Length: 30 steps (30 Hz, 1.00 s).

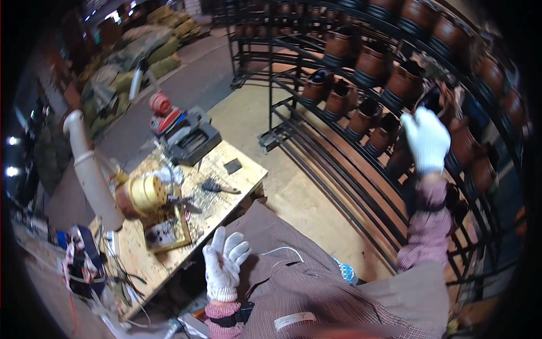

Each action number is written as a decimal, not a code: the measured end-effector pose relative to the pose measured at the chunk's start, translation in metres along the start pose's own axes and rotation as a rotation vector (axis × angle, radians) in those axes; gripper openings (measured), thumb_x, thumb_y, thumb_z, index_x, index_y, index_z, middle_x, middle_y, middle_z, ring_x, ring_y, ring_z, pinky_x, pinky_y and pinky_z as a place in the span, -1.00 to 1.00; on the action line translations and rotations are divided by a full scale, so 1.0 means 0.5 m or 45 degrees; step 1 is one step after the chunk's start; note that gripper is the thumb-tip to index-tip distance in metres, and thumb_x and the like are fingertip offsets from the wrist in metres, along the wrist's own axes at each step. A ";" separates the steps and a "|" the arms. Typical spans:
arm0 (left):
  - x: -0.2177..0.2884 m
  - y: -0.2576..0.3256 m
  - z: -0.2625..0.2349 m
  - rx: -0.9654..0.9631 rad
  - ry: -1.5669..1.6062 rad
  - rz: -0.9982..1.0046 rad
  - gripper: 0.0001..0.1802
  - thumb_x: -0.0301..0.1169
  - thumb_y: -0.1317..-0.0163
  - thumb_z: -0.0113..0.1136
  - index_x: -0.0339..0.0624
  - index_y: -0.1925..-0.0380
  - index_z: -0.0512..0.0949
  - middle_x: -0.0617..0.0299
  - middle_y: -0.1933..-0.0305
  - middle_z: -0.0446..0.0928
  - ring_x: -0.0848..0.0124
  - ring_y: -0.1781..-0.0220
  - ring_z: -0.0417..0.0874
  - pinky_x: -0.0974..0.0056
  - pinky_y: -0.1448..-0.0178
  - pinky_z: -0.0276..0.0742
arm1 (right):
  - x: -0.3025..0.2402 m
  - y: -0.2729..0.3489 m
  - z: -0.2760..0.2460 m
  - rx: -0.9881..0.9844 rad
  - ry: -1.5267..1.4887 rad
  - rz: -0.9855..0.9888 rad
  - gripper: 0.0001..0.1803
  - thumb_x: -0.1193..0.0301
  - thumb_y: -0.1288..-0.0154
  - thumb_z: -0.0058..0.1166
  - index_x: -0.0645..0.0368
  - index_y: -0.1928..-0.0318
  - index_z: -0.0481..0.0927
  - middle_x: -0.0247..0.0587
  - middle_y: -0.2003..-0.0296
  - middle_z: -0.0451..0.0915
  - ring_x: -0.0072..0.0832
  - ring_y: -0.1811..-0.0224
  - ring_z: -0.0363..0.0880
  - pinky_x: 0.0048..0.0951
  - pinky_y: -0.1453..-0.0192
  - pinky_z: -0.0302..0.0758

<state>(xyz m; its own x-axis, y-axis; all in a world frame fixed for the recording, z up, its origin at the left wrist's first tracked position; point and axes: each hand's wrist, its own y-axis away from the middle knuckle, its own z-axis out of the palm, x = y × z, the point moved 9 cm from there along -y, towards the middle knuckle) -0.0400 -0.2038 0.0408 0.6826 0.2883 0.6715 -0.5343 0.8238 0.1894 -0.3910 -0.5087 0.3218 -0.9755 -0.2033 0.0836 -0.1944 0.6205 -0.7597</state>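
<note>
My right hand (427, 138), in a white knit glove, reaches out to a black metal rack (339, 195) of brown boots with dark lower parts. Its fingers are curled closed among the boots. Whatever they grip, if anything, is hidden behind the glove. Just left of the fingers stands a dark boot (385, 133), and others surround the hand. My left hand (224, 263), also gloved in white, is held above my brown apron (293, 248) beside the workbench. Its palm shows, the fingers are apart, and nothing is in it.
On the wooden workbench (248, 165) are a machine with a yellow drum (145, 194), a brush (220, 187), a small dark square (232, 165) and a black tray-like stand (195, 142). A grey pipe (93, 169) rises at left. Filled sacks (155, 53) lie behind.
</note>
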 end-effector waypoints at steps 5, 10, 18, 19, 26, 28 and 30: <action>-0.034 0.038 -0.036 0.026 -0.008 -0.093 -0.17 0.23 -0.56 -0.19 -0.16 -0.55 0.15 -0.13 -0.34 0.49 0.08 -0.22 0.64 -0.01 -0.37 0.53 | -0.361 0.209 -0.190 -0.138 -0.901 -0.715 -0.76 0.28 -0.18 0.42 0.18 0.32 0.68 -0.21 0.57 0.52 -0.24 0.57 0.54 -0.28 0.47 0.38; 0.002 0.036 -0.075 0.186 0.564 0.086 -0.03 0.40 -0.45 -0.18 -0.11 -0.57 0.14 0.03 -0.53 0.33 0.05 -0.45 0.47 -0.08 -0.53 0.36 | -0.579 0.406 -0.169 -0.789 -1.534 -1.489 -0.56 0.09 -0.16 0.39 0.10 0.07 0.68 -0.30 0.49 0.64 -0.31 0.59 0.59 -0.30 0.53 0.45; -0.080 0.087 -0.664 0.278 0.147 0.383 -0.38 -0.10 -0.62 -0.22 -0.34 -0.45 0.31 -0.04 -0.22 0.59 0.19 -0.15 0.65 0.12 -0.37 0.55 | -0.690 0.413 -0.174 -0.981 -1.994 -1.472 -0.48 0.35 -0.26 0.25 0.25 -0.23 0.63 0.13 -0.14 0.67 -0.06 -0.09 0.73 -0.27 0.03 0.64; -0.046 0.062 -0.656 0.277 0.147 0.380 -0.38 -0.10 -0.62 -0.22 -0.34 -0.45 0.31 -0.04 -0.22 0.59 0.19 -0.15 0.65 0.12 -0.37 0.55 | -0.693 0.415 -0.144 -0.944 -1.899 -1.412 -0.48 0.32 -0.27 0.25 0.19 -0.23 0.65 0.07 -0.15 0.68 -0.13 0.06 0.74 -0.30 0.11 0.60; 0.213 -0.027 -0.422 -0.447 0.592 0.505 -0.24 0.12 -0.45 0.07 -0.22 -0.43 0.39 -0.03 -0.21 0.62 0.09 -0.20 0.66 0.02 -0.38 0.56 | -0.634 0.495 -0.039 -1.149 -1.392 -1.373 -0.44 0.29 -0.27 0.25 0.13 -0.28 0.59 -0.02 -0.17 0.66 -0.13 0.12 0.72 -0.25 0.14 0.60; 0.219 -0.039 -0.411 -0.447 0.709 0.497 -0.22 0.20 -0.39 0.15 -0.15 -0.38 0.46 0.06 -0.26 0.62 0.08 -0.21 0.67 -0.04 -0.39 0.56 | -0.607 0.510 -0.011 -1.162 -1.372 -1.299 -0.42 0.30 -0.25 0.26 0.14 -0.29 0.58 -0.02 -0.19 0.64 -0.10 0.10 0.72 -0.21 0.11 0.61; 0.163 0.010 -0.659 0.193 0.575 0.529 -0.30 0.20 -0.44 0.07 -0.02 -0.37 0.47 0.11 -0.42 0.50 0.03 -0.40 0.53 -0.17 -0.46 0.48 | -0.601 0.512 -0.014 -1.173 -1.384 -1.292 -0.43 0.32 -0.23 0.26 0.14 -0.28 0.59 -0.01 -0.18 0.65 -0.09 0.11 0.73 -0.20 0.09 0.61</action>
<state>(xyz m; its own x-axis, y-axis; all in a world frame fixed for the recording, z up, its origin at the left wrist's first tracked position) 0.1773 -0.0153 -0.1394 0.5283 0.7742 0.3486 -0.8421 0.5300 0.0993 -0.1483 -0.2836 0.1066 -0.0094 -0.8810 -0.4731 -0.9963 0.0485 -0.0704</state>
